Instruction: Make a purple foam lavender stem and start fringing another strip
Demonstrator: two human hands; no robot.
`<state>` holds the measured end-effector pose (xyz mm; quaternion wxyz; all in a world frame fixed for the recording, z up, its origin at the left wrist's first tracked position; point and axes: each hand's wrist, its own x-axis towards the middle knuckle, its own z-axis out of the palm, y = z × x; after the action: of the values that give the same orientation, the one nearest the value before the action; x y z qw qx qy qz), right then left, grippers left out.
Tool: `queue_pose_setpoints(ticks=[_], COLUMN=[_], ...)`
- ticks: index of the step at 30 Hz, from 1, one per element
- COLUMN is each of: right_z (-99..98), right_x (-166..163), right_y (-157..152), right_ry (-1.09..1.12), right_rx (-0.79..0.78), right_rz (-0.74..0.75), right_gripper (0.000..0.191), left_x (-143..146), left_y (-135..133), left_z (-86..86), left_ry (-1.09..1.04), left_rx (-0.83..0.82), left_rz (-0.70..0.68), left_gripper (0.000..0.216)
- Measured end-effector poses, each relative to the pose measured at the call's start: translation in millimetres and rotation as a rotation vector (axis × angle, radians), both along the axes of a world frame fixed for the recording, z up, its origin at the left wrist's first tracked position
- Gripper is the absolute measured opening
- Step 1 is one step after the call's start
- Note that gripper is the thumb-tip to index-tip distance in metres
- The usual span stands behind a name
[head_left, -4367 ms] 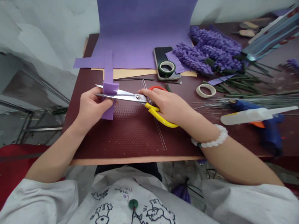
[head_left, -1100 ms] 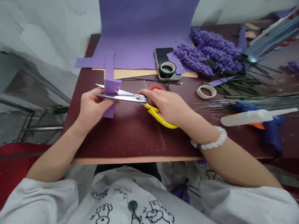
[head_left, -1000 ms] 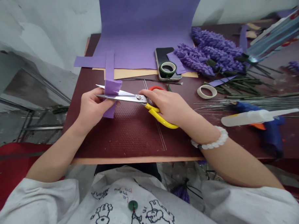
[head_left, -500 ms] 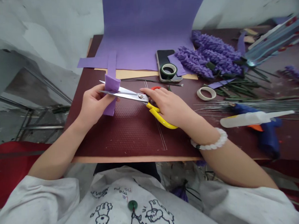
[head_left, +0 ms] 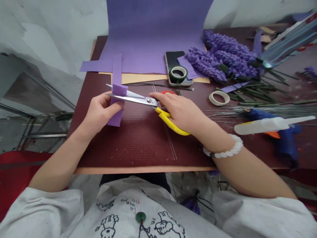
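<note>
My left hand (head_left: 99, 112) pinches a folded purple foam strip (head_left: 116, 113) above the dark red table (head_left: 138, 144). Scissors (head_left: 137, 98) with one yellow and one red handle are gripped by my right hand (head_left: 183, 113), which wears a white bead bracelet. The blades stand apart around the upper part of the strip, tips pointing left.
A big purple foam sheet (head_left: 155, 35) curls up the back wall, with two crossed strips (head_left: 112, 66) at its left. A phone with green tape (head_left: 177, 73), white tape (head_left: 219, 97), purple foam flowers (head_left: 221, 57), green wires and a blue glue gun (head_left: 275, 128) lie right.
The scissors and strip have stayed nearly in place; the strip sits slightly lower between the blades than a second ago. The view has shifted a little.
</note>
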<state>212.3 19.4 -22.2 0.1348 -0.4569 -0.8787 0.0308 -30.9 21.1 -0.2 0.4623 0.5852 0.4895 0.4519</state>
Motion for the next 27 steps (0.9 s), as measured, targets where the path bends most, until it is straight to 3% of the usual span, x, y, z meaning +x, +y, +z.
queue_pose_setpoints(ticks=[4,9,14,19,27], right_z=[1.8,1.8,1.3,0.4,0.9], right_x=[1.0,1.2,0.2,0.0,0.1], right_y=[-0.1,0.6,0.0,-0.3,-0.5], right_ry=[0.032,0.031,0.003,0.001,-0.006], right_rx=[-0.011,-0.02,-0.003,0.022,0.023], right_rz=[-0.001,0.008,0.005,0.003,0.01], right_gripper=[0.05,0.051,0.051,0.051,0.051], left_x=[-2.3,-1.6,0.6,2.3,4.7], left_y=[-1.0,1.6,0.2,-4.1,-2.8], left_z=[-0.7,-3.4,-1.3,1.1,1.2], left_ry=[0.063,0.016,-0.01,-0.016,-0.028], left_rx=[0.031,0.096,0.053,0.056,0.046], left_rz=[0.029,0.107,0.041,-0.036,-0.006], left_gripper=[0.006,0.016,0.023,0.016,0.02])
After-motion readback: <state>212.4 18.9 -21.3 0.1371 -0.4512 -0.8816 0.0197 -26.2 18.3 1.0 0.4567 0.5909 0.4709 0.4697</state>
